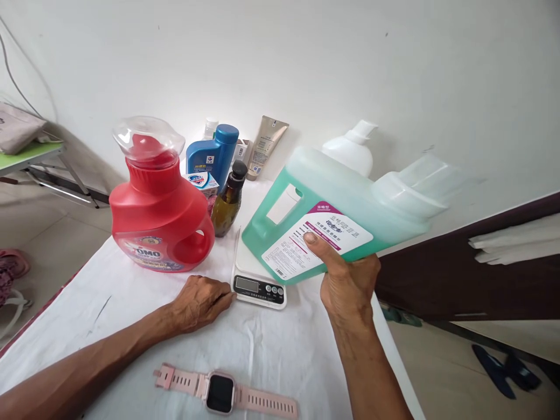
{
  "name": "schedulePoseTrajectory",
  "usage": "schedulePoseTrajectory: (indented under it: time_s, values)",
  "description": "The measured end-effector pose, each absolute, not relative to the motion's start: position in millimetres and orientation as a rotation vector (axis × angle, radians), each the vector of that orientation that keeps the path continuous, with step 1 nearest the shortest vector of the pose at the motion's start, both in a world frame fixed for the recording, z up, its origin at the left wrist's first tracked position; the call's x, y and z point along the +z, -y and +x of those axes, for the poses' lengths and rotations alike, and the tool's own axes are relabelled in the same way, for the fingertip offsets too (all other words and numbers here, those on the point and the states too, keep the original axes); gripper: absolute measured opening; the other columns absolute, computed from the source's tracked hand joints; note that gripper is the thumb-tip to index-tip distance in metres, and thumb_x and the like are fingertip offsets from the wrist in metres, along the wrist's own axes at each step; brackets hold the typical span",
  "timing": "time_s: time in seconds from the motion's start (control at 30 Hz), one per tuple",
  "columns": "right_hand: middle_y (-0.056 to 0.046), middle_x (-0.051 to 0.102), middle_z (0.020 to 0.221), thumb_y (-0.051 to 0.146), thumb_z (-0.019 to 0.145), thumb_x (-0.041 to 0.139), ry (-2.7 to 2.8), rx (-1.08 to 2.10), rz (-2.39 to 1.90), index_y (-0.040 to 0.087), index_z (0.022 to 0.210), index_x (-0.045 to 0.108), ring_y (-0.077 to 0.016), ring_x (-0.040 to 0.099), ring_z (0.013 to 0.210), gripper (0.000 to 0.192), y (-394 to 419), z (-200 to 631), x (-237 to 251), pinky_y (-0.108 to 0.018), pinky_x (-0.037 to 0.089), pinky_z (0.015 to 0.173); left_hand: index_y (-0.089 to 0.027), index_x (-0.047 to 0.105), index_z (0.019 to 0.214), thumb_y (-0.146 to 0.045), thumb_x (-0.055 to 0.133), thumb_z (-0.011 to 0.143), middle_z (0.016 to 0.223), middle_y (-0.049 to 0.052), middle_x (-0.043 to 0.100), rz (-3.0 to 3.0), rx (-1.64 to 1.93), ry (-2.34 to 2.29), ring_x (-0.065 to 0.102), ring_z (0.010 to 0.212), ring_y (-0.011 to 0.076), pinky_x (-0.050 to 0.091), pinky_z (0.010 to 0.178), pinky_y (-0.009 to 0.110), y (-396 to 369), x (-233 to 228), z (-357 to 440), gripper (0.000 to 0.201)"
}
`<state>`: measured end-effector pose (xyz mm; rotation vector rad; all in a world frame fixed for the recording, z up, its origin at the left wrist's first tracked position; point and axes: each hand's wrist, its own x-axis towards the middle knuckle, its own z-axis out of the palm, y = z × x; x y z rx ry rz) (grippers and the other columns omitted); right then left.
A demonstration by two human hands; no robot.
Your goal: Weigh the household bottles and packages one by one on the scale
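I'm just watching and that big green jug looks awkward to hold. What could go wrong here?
The green jug is tilted in the right hand alone, gripped from below, so it might slip. Its lower corner hangs over the small scale and could knock it. The brown bottle stands close by and might get tipped over. The left hand rests beside the scale, not supporting the jug.

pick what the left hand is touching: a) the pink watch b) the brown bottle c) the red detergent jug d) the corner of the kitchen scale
d: the left hand rests flat on the white cloth with its fingertips against the near left corner of the kitchen scale, while the right hand holds the tilted green jug above it.
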<state>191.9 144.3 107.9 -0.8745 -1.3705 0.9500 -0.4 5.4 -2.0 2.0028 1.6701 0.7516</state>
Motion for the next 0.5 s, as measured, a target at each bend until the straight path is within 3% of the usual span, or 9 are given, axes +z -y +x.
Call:
schedulePoseTrajectory:
  time_s: [0.2, 0.37, 0.5]
  values:
    - [-0.009, 0.078, 0.112, 0.037, 0.076, 0.090, 1.408, 0.923, -0.900, 0.022, 0.111, 0.076, -0.0336, 0.071, 0.114, 0.042, -138.5, 195.9, 104.2, -0.052, 0.059, 0.098, -0.019, 0.045, 0.066, -0.032, 0.045, 0.105, 0.057, -0.003, 0.048, 2.016, 0.763, -1.677, 0.031, 0.052, 0.0106, 0.017, 0.057, 0.030, -5.3, -3.1, -0.1, 0.041]
    - [-0.009, 0.071, 0.128, 0.050, 0.079, 0.084, 1.419, 1.027, -0.793, 0.027, 0.122, 0.070, -0.0315, 0.064, 0.126, 0.051, -138.2, 214.2, 97.3, -0.050, 0.051, 0.108, -0.019, 0.047, 0.066, -0.031, 0.046, 0.104, 0.057, -0.003, 0.048, 2.007, 0.777, -1.682, 0.032, 0.052, 0.0103, 0.019, 0.057, 0.029, -4.6, -2.7, -0.6, 0.041]
    - [-0.005, 0.069, 0.128, 0.075, 0.088, 0.060, 1.337, 1.088, -0.794, 0.032, 0.115, 0.069, -0.0286, 0.061, 0.128, 0.051, -139.5, 230.9, 73.6, -0.046, 0.050, 0.107, -0.018, 0.049, 0.066, -0.032, 0.045, 0.105, 0.057, -0.003, 0.049, 2.012, 0.765, -1.683, 0.034, 0.052, 0.0102, 0.021, 0.057, 0.029, -4.5, -1.3, -1.3, 0.041]
